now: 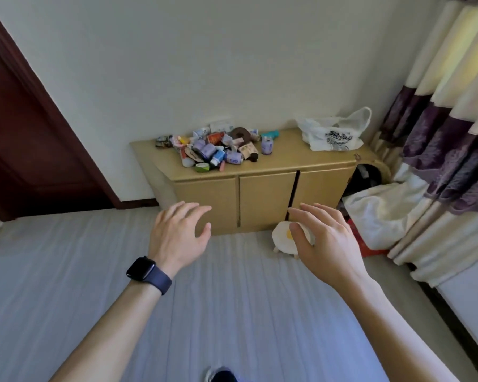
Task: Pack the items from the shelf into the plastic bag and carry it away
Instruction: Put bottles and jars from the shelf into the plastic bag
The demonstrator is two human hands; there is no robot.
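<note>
Both hands reach forward empty, fingers spread: left hand (177, 232) wearing a dark smartwatch (148, 274), right hand (326, 244). Ahead, a heap of small bottles and packets (213, 150) lies on the low tan wooden shelf cabinet (260, 183); the crumpled white plastic bag (331, 133) sits well apart at the top's right end.

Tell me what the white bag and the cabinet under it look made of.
White bag: thin plastic film, faintly glossy; it is crumpled, semi-translucent, with loop handles and dark print. Cabinet: probably laminated or painted board, matte pale tan; flat, even colour with no grain visible, so solid wood cannot be ruled out.
</note>
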